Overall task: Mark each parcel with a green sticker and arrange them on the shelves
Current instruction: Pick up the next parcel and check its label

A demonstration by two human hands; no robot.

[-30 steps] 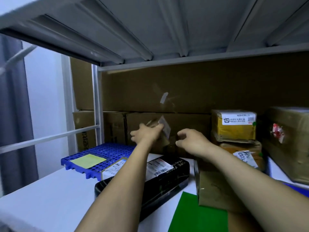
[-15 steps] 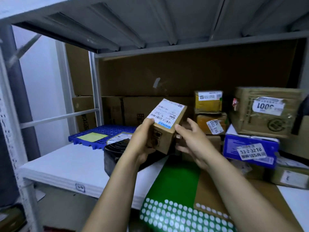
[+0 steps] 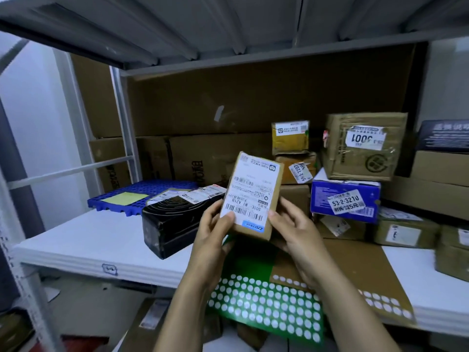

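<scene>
Head view is showing two hands holding a small brown cardboard parcel with a white shipping label (image 3: 250, 196) in the air, in front of the white shelf board (image 3: 88, 245) and above the green sticker sheet with rows of pale round dots (image 3: 266, 303). The left hand (image 3: 213, 240) is gripping the lower left edge, with its thumb on the label. The right hand (image 3: 294, 232) is curling its fingers around the lower right side. Both are clamping only the bottom end, so the top could be tipping away if one hand is releasing to reach a sticker. The sheet seems to be overhanging the shelf front and could be sliding off when pulled. A careless sticker could be covering the barcode.
</scene>
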